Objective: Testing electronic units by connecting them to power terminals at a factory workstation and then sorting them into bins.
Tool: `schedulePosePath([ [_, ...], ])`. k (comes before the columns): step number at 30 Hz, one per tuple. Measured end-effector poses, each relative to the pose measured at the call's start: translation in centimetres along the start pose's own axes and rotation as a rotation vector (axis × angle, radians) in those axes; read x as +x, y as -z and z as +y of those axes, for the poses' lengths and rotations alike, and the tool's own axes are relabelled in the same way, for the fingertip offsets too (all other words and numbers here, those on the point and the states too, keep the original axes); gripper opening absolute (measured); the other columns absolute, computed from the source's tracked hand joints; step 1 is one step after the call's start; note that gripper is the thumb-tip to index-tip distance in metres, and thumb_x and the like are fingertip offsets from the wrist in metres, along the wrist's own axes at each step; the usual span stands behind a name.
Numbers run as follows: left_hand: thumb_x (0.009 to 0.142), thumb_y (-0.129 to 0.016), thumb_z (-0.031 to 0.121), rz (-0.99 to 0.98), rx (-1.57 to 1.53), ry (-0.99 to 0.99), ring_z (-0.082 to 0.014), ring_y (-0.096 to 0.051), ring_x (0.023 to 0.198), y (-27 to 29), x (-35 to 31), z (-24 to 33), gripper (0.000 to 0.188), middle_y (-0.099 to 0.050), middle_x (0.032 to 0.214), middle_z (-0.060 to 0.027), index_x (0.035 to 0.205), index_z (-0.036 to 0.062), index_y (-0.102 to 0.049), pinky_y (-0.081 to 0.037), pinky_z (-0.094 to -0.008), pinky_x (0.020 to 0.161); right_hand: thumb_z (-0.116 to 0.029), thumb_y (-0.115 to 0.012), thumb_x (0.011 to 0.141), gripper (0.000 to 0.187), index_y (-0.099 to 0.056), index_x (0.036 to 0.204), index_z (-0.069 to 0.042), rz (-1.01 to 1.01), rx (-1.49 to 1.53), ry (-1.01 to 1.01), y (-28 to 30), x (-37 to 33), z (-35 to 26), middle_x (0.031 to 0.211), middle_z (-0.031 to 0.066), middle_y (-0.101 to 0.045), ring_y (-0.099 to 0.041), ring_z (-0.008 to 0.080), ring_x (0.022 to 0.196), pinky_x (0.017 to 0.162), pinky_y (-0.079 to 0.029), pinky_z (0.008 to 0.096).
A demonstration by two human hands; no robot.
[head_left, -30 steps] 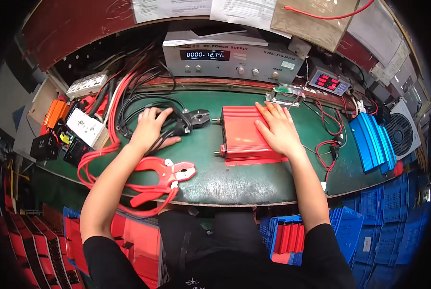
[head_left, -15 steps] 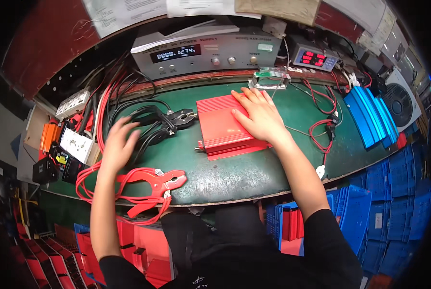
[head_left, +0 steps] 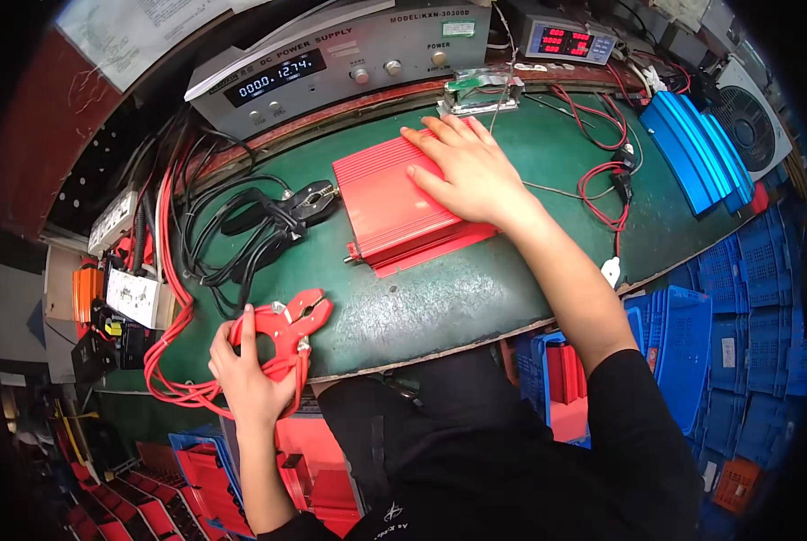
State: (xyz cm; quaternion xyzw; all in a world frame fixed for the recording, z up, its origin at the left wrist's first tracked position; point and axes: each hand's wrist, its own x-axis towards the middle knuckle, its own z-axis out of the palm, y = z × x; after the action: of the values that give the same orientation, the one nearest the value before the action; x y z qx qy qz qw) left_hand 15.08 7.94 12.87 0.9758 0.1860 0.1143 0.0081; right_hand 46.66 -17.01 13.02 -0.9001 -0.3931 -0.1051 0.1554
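A finned red metal box (head_left: 390, 189) lies on the green bench top. My right hand (head_left: 471, 176) rests flat on its upper face, fingers spread, gripping nothing. My left hand (head_left: 252, 374) is closed around the handles of a red cable clamp (head_left: 302, 317) at the bench's front edge. That clamp's jaws point toward the box but are apart from it. A black cable clamp (head_left: 308, 204) reaches the box's left side with its jaw tips at the far corner; whether they grip a terminal there I cannot tell. A small metal terminal (head_left: 353, 256) sticks out at the box's near left corner.
Behind stands a grey power supply (head_left: 331, 72) with a lit display, and a smaller meter (head_left: 566, 41) to its right. Black cables (head_left: 207, 225) coil at left. Blue finned housings (head_left: 692, 149) stand at right, above stacked blue crates (head_left: 728, 343).
My left hand has moved down toward the front edge and taken hold of the red clamp. My right hand stays on the box. The whole view has shifted and tilted.
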Motion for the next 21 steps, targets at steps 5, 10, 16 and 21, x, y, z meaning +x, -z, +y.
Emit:
schedulePosePath([
  [5, 0.075, -0.084, 0.048, 0.139, -0.073, -0.067, -0.0374, -0.054, 0.108, -0.9, 1.5, 1.5, 0.082, -0.054, 0.115, -0.0192, 0.141, 0.0086, -0.059, -0.045, -0.0479, 0.096, -0.048, -0.048, 0.102, 0.059, -0.050, 0.152, -0.016, 0.011, -0.011, 0.015, -0.3, 0.2, 0.1, 0.153, 0.0192, -0.049, -0.038, 0.0381, 0.147, 0.125, -0.022, 0.0506],
  [10, 0.068, -0.085, 0.045, 0.143, -0.084, -0.099, -0.0392, -0.054, 0.107, -2.0, 3.6, 2.2, 0.087, -0.054, 0.117, -0.0204, 0.142, 0.0086, -0.057, -0.045, -0.0484, 0.095, -0.048, -0.049, 0.102, 0.059, -0.051, 0.150, -0.014, 0.040, -0.018, 0.050, -0.4, 0.4, 0.5, 0.149, 0.0198, -0.051, -0.041, 0.0388, 0.144, 0.124, -0.023, 0.0511],
  [16, 0.073, -0.082, 0.047, 0.164, -0.058, -0.239, -0.0399, -0.055, 0.122, -1.4, 3.9, 1.7, 0.085, -0.055, 0.138, -0.0238, 0.145, 0.0095, -0.056, -0.043, -0.0488, 0.099, -0.047, -0.052, 0.099, 0.061, -0.051, 0.151, -0.014, -0.081, -0.014, 0.021, 0.7, -0.1, -0.6, 0.153, 0.0187, -0.048, -0.037, 0.0379, 0.146, 0.124, -0.023, 0.0541],
  [21, 0.081, -0.079, 0.045, 0.440, 0.165, -0.481, -0.0412, -0.046, 0.136, -1.5, 3.3, -0.9, 0.086, -0.050, 0.148, -0.0245, 0.152, 0.0090, -0.048, -0.036, -0.0527, 0.111, -0.048, -0.061, 0.097, 0.065, -0.052, 0.149, -0.010, -0.348, 0.609, 0.202, 3.3, -1.9, 2.8, 0.150, 0.0237, -0.050, -0.043, 0.0340, 0.144, 0.121, -0.030, 0.0469],
])
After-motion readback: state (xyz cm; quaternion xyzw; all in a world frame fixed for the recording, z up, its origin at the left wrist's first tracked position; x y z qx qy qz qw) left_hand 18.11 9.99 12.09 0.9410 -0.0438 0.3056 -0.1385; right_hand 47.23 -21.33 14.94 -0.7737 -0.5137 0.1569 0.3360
